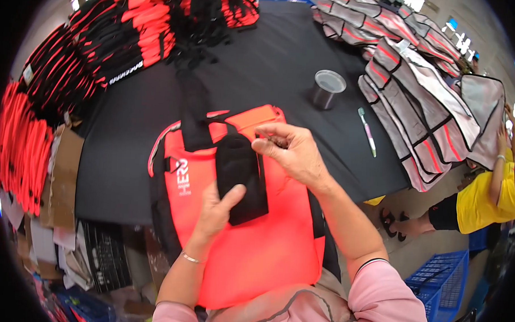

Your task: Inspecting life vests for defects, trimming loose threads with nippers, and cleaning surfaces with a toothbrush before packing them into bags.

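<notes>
A bright coral-red and black bag (254, 269) lies across the near edge of the black-covered table, reaching toward my body. On top of it is a black padded strap piece (240, 172), and another wide black strap (194, 110) extends away from the bag's far end. My left hand (211, 215) grips the padded piece by its near left side, thumb on top and fingers hidden beneath. At that piece's upper right edge, my right hand (294, 154) is closed in a pinch; whatever lies between its fingertips is too small to make out.
A metal cup (328, 91) and a toothbrush (367, 132) rest on the black table cover (272, 53). Coral-and-black pieces (111, 42) are piled at far left, grey panels (421, 110) at right. A person in yellow (486, 197) stands beyond a blue crate (437, 286).
</notes>
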The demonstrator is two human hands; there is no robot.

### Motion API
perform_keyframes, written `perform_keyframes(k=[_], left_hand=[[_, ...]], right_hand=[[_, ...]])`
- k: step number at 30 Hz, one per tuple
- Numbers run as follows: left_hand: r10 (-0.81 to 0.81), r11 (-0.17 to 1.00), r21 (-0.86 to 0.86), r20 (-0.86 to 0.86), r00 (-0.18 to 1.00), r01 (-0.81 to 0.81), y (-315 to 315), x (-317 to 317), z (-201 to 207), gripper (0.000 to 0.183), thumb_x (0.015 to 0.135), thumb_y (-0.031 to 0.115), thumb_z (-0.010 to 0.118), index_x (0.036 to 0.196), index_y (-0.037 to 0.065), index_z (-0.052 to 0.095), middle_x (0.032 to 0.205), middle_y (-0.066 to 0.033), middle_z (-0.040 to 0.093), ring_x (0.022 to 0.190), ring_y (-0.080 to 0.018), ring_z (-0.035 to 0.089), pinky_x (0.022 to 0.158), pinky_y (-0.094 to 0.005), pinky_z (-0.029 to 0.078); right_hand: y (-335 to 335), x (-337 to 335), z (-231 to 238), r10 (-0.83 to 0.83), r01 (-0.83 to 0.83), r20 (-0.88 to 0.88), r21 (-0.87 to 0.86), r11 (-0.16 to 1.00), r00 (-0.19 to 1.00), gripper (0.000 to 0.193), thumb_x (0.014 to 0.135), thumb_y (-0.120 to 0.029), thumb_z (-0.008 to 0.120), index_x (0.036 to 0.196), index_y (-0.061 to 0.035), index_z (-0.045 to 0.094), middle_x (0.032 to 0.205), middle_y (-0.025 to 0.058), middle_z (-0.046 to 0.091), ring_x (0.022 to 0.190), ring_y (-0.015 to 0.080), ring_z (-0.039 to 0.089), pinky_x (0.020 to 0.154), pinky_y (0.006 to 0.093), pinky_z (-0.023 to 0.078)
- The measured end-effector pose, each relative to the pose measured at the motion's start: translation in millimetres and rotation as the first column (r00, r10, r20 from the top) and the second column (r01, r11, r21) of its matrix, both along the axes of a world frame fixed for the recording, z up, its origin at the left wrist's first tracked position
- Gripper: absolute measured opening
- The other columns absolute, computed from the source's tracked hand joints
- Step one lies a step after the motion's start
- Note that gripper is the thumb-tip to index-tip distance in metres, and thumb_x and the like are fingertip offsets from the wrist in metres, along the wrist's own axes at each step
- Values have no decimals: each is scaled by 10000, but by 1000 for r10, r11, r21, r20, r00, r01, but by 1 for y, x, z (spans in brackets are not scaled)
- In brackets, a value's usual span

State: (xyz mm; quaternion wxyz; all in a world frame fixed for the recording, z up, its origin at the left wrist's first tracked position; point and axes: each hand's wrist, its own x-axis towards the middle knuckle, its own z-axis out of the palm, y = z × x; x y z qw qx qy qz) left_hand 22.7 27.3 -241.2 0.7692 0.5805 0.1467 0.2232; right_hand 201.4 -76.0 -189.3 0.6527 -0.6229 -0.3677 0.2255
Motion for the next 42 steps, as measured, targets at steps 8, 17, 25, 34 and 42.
perform_keyframes(k=[8, 17, 25, 34, 42], left_hand=[[-95, 991, 104, 55, 994, 89, -31, -2, 14, 387, 955, 140, 664, 1299, -14, 578, 1153, -24, 653, 1020, -87, 604, 914, -273, 497], [98, 592, 790, 124, 987, -158, -42, -19, 6, 324, 658, 44, 857, 967, 89, 775, 1190, -86, 656, 1235, -293, 467, 1006, -406, 431], [103, 725, 678, 69, 992, -123, -54, -18, -35, 272, 706, -1, 841, 963, 52, 772, 1075, -90, 706, 894, -209, 665, 806, -321, 562], [86, 767, 634, 52, 995, -99, -63, -8, -32, 284, 738, -81, 778, 992, 46, 768, 1097, -130, 717, 891, -188, 716, 740, -271, 589], [72, 741, 665, 59, 996, -94, -61, -7, -34, 293, 733, -80, 781, 999, 40, 765, 1098, -137, 718, 906, -205, 721, 751, -285, 591]], right_hand=[[-23, -16, 8, 39, -40, -6, -65, 997, 999, 234, 869, -176, 778, 813, 22, 667, 652, -28, 573, 626, 30, 484, 558, 234, 417], [-41, -37, -62, 232, -378, -655, -89, 922, 719, 278, 862, -282, 775, 906, -29, 669, 752, 17, 625, 632, 60, 551, 599, 241, 461], [-96, -53, -53, -71, 32, -210, -186, 982, 975, 276, 955, -223, 665, 1068, 29, 662, 882, 60, 672, 784, 87, 631, 706, 229, 506], [-127, -77, -41, -164, 221, 280, -184, 958, 946, 197, 847, -135, 783, 925, 4, 668, 822, 91, 663, 688, 153, 649, 624, 276, 525], [-123, -71, -43, -127, 220, 372, -221, 950, 920, 177, 825, -102, 791, 879, 9, 665, 775, 79, 639, 643, 142, 609, 585, 267, 488]])
